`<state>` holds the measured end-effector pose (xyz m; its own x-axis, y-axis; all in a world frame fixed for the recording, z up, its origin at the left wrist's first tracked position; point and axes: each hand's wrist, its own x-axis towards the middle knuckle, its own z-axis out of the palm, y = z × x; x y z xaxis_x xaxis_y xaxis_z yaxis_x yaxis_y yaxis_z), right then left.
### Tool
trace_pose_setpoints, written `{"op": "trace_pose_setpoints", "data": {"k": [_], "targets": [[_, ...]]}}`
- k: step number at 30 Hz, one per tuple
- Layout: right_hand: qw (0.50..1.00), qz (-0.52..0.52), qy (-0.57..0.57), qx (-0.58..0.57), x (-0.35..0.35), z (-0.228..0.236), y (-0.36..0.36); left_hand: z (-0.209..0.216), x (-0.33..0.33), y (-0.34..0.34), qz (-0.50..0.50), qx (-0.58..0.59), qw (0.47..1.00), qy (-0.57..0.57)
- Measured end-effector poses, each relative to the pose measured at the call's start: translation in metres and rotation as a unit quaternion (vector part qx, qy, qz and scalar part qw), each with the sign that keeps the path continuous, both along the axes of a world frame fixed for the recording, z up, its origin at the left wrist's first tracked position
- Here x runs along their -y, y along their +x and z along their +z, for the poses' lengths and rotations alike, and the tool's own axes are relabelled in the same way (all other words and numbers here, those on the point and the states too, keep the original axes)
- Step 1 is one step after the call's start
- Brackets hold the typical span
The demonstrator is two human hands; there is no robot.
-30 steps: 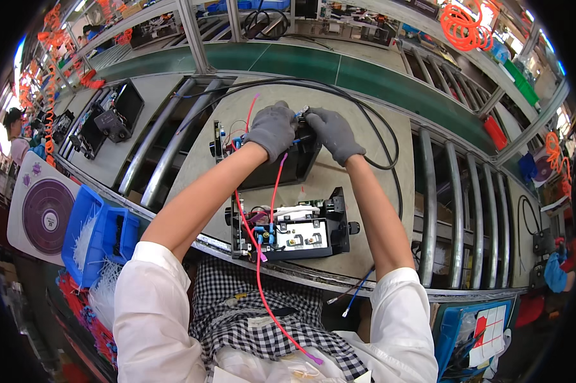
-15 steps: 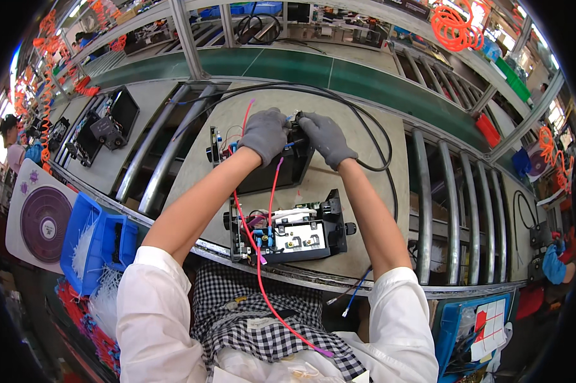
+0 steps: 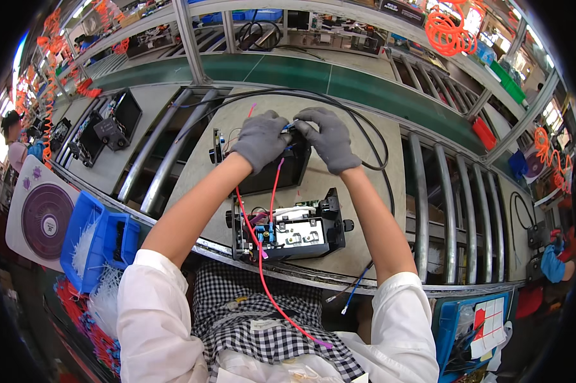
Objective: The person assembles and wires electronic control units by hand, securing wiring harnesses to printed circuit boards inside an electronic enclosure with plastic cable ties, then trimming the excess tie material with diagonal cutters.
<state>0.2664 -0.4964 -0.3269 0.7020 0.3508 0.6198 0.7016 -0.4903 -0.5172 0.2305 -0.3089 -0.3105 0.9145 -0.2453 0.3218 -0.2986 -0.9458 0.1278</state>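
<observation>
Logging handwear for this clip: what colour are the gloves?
Grey gloves, shown best in the head view, the only one.

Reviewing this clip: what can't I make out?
Head view:
- Left gray-gloved hand, right gray-gloved hand: exact grip hidden behind their backs.
- Rear black boxlike housing: interior partly covered by the left hand.
- Small blue components in the front open black housing: too small to identify.
</observation>
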Motion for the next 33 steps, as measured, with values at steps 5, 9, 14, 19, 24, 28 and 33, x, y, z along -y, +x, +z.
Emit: {"op": "trace_pose_setpoints", "data": {"k": [5,9,14,19,24,28,33], "targets": [[0.996,0.072,0.045,-0.029,0.006,-0.003,0.007,0.012,-0.014,-0.007,-0.048,-0.052,0.971,-0.228],[0.993,0.0,0.099,-0.072,-0.006,-0.013,0.009,0.009,-0.017,0.005,-0.04,-0.002,0.981,-0.189],[0.967,0.064,-0.021,-0.245,0.007,-0.017,0.018,0.005,-0.008,0.004,-0.062,0.136,0.985,0.083],[0.971,0.057,-0.003,-0.232,0.009,-0.024,0.018,0.008,-0.003,0.005,-0.039,0.119,0.973,0.196],[0.973,0.06,0.002,-0.225,0.01,-0.025,0.018,0.006,-0.004,0.007,-0.055,0.138,0.972,0.182],[0.979,0.056,-0.004,-0.197,0.011,-0.027,0.019,0.0,-0.003,0.011,-0.063,0.163,0.967,0.185],[0.979,0.06,-0.001,-0.194,0.009,-0.027,0.017,-0.004,-0.008,0.012,-0.08,0.177,0.969,0.155]]}}
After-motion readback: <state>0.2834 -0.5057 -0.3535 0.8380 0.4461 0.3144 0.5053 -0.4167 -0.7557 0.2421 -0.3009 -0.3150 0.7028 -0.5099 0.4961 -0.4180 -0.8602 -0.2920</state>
